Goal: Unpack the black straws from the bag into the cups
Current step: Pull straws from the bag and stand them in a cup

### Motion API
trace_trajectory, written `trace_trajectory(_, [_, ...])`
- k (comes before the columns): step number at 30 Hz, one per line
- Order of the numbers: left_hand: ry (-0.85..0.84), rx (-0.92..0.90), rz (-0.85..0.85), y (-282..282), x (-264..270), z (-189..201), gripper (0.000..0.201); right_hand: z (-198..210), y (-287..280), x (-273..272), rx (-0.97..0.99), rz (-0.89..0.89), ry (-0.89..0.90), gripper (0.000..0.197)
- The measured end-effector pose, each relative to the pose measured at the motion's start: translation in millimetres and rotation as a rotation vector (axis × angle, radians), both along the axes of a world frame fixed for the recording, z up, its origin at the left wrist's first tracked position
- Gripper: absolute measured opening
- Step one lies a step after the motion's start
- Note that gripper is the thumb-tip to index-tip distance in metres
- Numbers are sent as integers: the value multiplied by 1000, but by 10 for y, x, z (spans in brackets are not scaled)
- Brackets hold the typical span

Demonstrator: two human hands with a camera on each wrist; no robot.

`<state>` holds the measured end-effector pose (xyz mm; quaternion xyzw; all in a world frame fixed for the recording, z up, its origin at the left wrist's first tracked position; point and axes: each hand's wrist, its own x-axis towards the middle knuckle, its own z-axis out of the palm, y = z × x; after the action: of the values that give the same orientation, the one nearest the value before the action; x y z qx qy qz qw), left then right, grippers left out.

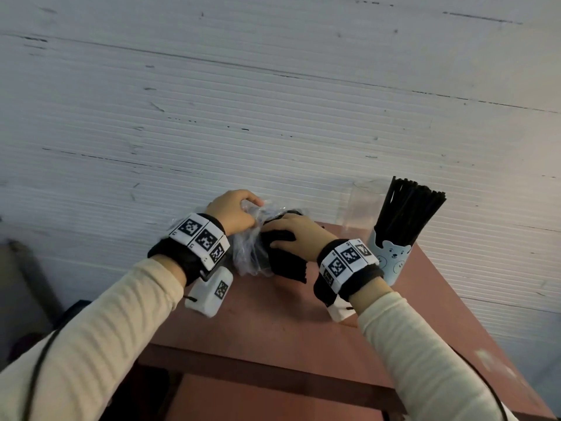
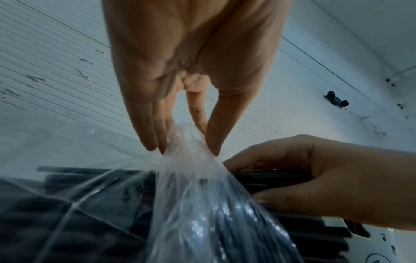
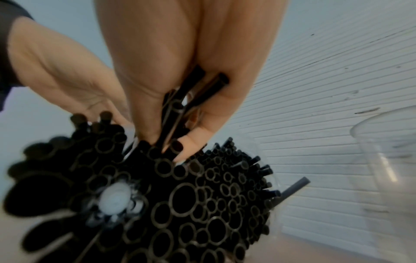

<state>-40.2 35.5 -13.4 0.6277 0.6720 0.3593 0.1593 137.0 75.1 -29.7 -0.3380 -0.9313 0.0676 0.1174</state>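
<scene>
Over the red-brown table [image 1: 273, 323], left hand [image 1: 233, 212] pinches the crinkled clear plastic bag [image 1: 249, 253], right hand [image 1: 296, 237] grips a bunch of black straws [image 1: 288, 262]. Keep the bag taut, draw straws out straight toward the empty clear plastic cup [image 1: 359, 208]

Hands showing: two, left hand [image 1: 235, 211], right hand [image 1: 296, 238]. Clear plastic bag [image 1: 252, 253]: one. Cups standing: two, one bear-print cup [image 1: 391, 258], one clear cup [image 1: 359, 208]. Black straws [image 1: 408, 208]: two bundles showing, too many for counting. Table [image 1: 273, 326]: one. Wrist units: two.
</scene>
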Motion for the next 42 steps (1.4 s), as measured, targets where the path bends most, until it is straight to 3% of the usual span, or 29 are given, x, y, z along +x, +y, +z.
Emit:
trace_trajectory(8, [15,-4,30,35,39,-1,37,70,54,155,-123,-14,205,38])
trace_trajectory(15, [21,-20,11,65,49,-18,36,40,83,182,-421,-37,433,33])
trace_trajectory(21, [21,-15,21,78,47,-39,37,-22,154,163,-398,-107,547,22])
trace_trajectory(28, [23,3,-22,27,57,-32,41,102,102,489,-431,-100,585,26])
trace_trajectory(33, [130,43,-23,7,161,10,58,199,32,773,-439,-115,577,26])
trace_trajectory(37, [250,149,-234,-47,427,87,69,289,-84,976,-433,-139,580,28])
trace_trajectory(42, [396,-10,-370,120,806,104,86,359,-182,1133,-342,-169,539,26])
